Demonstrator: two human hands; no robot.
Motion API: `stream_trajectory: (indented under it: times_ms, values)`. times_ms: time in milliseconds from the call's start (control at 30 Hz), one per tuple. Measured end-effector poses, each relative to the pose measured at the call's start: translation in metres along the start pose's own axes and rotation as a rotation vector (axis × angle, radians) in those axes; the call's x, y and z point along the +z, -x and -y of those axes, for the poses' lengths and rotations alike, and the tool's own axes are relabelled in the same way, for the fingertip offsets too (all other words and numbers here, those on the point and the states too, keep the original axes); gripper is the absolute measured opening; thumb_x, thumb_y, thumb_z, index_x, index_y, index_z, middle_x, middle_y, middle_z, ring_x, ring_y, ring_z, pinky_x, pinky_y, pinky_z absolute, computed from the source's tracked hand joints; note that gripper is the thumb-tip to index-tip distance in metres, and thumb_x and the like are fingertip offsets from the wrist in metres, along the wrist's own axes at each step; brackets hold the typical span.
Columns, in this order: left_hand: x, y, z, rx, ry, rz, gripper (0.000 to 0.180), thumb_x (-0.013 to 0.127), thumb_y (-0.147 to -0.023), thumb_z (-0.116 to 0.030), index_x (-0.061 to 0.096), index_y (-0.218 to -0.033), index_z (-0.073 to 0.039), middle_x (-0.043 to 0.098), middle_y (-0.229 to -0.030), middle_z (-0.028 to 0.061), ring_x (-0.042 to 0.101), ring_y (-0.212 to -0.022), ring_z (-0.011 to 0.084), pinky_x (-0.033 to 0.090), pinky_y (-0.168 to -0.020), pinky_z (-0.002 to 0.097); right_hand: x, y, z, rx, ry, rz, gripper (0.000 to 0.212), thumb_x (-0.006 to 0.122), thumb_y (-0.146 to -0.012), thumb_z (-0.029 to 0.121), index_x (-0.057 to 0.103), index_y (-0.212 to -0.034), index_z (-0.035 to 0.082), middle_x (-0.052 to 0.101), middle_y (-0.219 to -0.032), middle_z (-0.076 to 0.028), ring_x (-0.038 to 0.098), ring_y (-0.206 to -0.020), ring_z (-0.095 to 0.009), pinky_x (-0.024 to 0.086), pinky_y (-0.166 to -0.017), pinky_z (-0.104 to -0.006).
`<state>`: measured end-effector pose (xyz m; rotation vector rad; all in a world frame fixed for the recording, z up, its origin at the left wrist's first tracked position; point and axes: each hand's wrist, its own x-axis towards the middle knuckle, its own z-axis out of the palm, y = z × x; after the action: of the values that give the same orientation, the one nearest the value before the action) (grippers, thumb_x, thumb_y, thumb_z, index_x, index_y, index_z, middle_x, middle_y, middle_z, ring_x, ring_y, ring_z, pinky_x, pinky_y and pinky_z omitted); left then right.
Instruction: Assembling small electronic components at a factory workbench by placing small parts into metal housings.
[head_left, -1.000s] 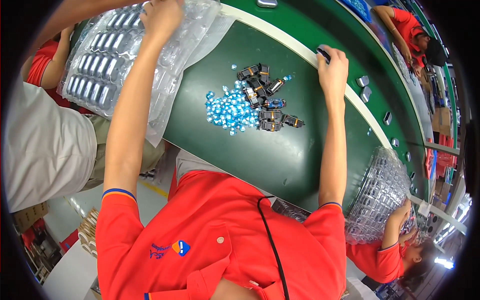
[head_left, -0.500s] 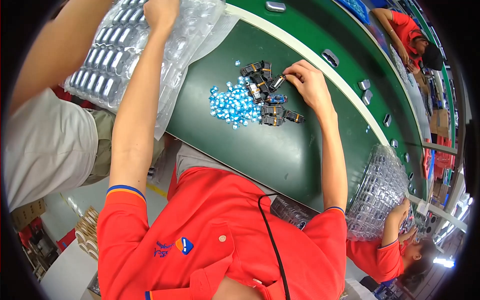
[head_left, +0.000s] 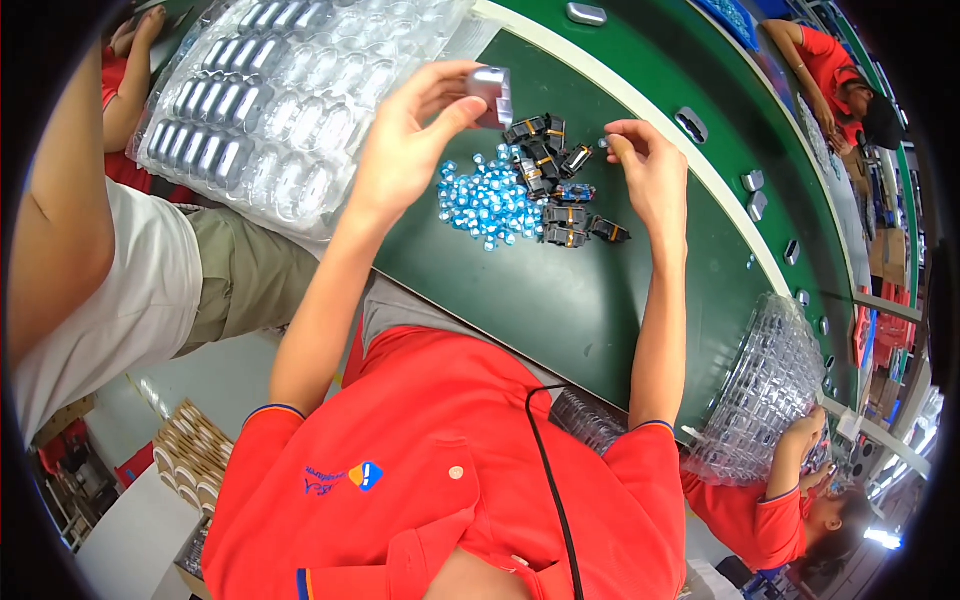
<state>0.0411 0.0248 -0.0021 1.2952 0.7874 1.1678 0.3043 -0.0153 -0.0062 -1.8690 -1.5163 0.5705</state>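
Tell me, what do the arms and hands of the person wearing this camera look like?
Both are ordinary human arms: the left hand and right hand are bare, each with slim fingers, and the forearms are bare too. Short, bright red sleeves cover the upper arms. The left cuff has a dark blue edge with thin orange trim.

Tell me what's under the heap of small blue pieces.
The dark green tabletop shows along the lower edge of the heap of blue pieces; whatever lies beneath the heap's middle is covered by the pieces themselves.
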Motion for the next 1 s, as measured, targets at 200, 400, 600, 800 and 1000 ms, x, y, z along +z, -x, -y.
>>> stream_trajectory:
  times_ms: [200, 400, 600, 800, 1000]
  values:
    - [0.01, 0.004, 0.014, -0.043, 0.022, 0.018, 0.035, 0.063, -0.095, -0.008, 0.056, -0.127, 0.003, 0.068, -0.11, 0.0125, 0.066, -0.1, 0.0179, 0.054, -0.09, 0.0315, 0.016, -0.016, -0.036, -0.113, 0.223, -0.227, 0.017, 0.059, -0.095, 0.009, 0.068, -0.106, 0.0, 0.069, -0.08, -0.01, 0.066, -0.074, -0.017, 0.052, -0.072, -0.0306]
    - [0.017, -0.004, 0.02, 0.017, 0.042, 0.05, 0.036, 0.063, -0.096, -0.01, 0.055, -0.128, 0.003, 0.068, -0.109, 0.0129, 0.066, -0.099, 0.0181, 0.056, -0.087, 0.0332, -0.002, -0.016, -0.014, -0.211, 0.069, -0.25, 0.013, 0.064, -0.091, 0.006, 0.07, -0.102, 0.001, 0.07, -0.085, -0.008, 0.065, -0.077, -0.014, 0.052, -0.074, -0.0281]
    - [0.029, -0.003, 0.002, -0.241, 0.169, 0.162, 0.039, 0.06, -0.099, -0.016, 0.054, -0.132, 0.003, 0.067, -0.112, 0.0128, 0.066, -0.095, 0.0172, 0.056, -0.08, 0.0309, -0.006, 0.006, 0.041, -0.154, -0.663, 0.058, 0.016, 0.069, -0.088, 0.004, 0.071, -0.103, 0.001, 0.07, -0.091, -0.005, 0.064, -0.08, -0.011, 0.052, -0.076, -0.0255]
    - [0.042, -0.006, 0.005, -0.335, 0.16, 0.173, 0.04, 0.062, -0.098, -0.024, 0.06, -0.126, 0.004, 0.069, -0.103, 0.0116, 0.067, -0.087, 0.0148, 0.055, -0.072, 0.0282, 0.006, 0.008, 0.035, -0.228, -0.433, 0.013, 0.018, 0.069, -0.088, 0.005, 0.071, -0.105, 0.0, 0.071, -0.092, -0.006, 0.066, -0.082, -0.01, 0.053, -0.077, -0.0247]
    - [0.051, -0.013, 0.006, -0.384, 0.153, 0.195, 0.041, 0.064, -0.096, -0.026, 0.062, -0.122, 0.005, 0.069, -0.097, 0.0106, 0.067, -0.081, 0.0139, 0.054, -0.069, 0.0255, 0.006, 0.008, 0.029, -0.285, -0.33, -0.08, 0.016, 0.069, -0.087, 0.004, 0.071, -0.103, 0.0, 0.072, -0.091, -0.007, 0.069, -0.084, -0.012, 0.054, -0.078, -0.0259]
